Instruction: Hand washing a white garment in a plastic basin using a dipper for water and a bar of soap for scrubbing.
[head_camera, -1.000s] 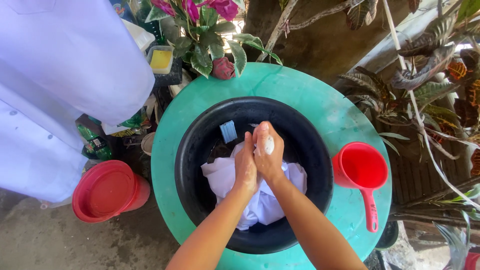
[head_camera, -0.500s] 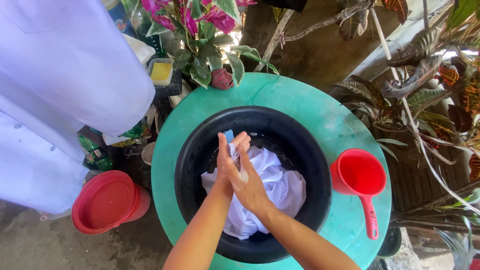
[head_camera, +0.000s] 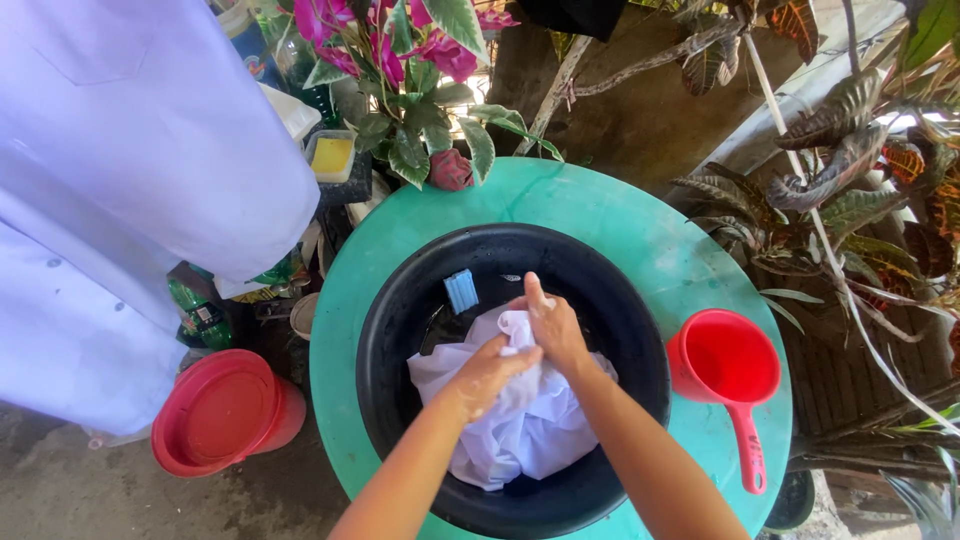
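Cloth (head_camera: 520, 420), white and wet, is lying bunched in the black basin (head_camera: 400, 300), which is sitting on a round green top (head_camera: 640, 230). The left hand (head_camera: 487, 375) is pressing down on the cloth with its fingers curled over a fold, while the right hand (head_camera: 552, 328) is gripping the upper edge of the same fold, its fingers closed on the fabric and one fingertip pointing up; the two hands are touching above the middle of the basin. A small blue brush (head_camera: 461, 290) is leaning against the basin's inner wall, just beside the cloth. A red dipper (head_camera: 728, 365) is resting on the green top to the right of the basin, its handle pointing toward the viewer. A red bucket (head_camera: 222, 412) is standing on the concrete floor (head_camera: 60, 490) to the left. A white garment (head_camera: 120, 180) is hanging at the far left, and pink-flowered plants (head_camera: 400, 60) and variegated foliage (head_camera: 850, 170) are crowding the outdoor setting behind.
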